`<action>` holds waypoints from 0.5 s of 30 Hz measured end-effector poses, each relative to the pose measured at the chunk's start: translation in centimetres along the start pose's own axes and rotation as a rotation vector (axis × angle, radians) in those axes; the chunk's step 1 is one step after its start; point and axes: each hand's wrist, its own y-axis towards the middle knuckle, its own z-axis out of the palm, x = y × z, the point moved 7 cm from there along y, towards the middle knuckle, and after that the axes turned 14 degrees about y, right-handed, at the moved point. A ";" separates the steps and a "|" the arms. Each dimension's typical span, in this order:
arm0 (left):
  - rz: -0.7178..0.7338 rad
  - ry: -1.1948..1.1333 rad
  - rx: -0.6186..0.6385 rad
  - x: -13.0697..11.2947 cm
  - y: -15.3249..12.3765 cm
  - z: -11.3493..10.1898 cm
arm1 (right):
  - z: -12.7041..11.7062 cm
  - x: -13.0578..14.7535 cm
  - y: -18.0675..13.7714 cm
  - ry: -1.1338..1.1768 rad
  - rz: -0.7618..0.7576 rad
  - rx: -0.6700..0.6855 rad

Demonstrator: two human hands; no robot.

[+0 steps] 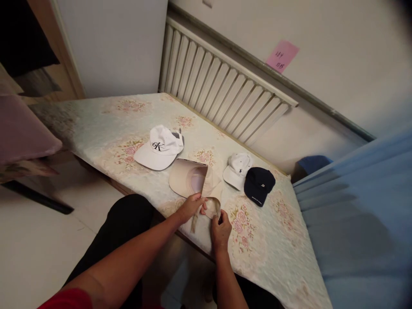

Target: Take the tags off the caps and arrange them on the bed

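Note:
A beige baseball cap (213, 182) lies tipped at the near edge of the table, its brim pointing left and its inside partly showing. My left hand (194, 206) is closed on the cap's back edge, beside a loose strap end that hangs down. On the right side of the back opening, my right hand (221, 227) pinches the cap's strap band. Behind to the left sits a white cap (165, 146) with black letters. To the right, a smaller white cap (238, 167) rests against a navy cap (259, 182).
The table wears a pale flowered cloth (154, 105). A white radiator (222, 81) runs along its far side, below a pink note (282, 56) on the wall. A blue curtain (360, 214) hangs at the right. A pink-covered seat (25, 128) stands at the left.

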 end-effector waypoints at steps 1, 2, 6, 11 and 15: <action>-0.001 -0.005 0.015 -0.1 -0.1 0.0 | 0.0 0.0 0.0 0.001 -0.002 -0.001; -0.002 -0.009 0.027 0.0 -0.1 0.1 | 0.0 0.0 0.0 0.000 -0.002 -0.002; -0.013 -0.050 0.055 0.6 0.0 0.1 | 0.1 0.0 0.0 0.004 0.003 -0.002; -0.029 -0.133 0.089 1.2 0.2 0.2 | 0.0 0.0 0.0 0.000 0.011 0.000; -0.058 -0.120 0.128 1.0 -0.1 0.4 | 0.0 0.1 0.0 0.000 0.003 0.002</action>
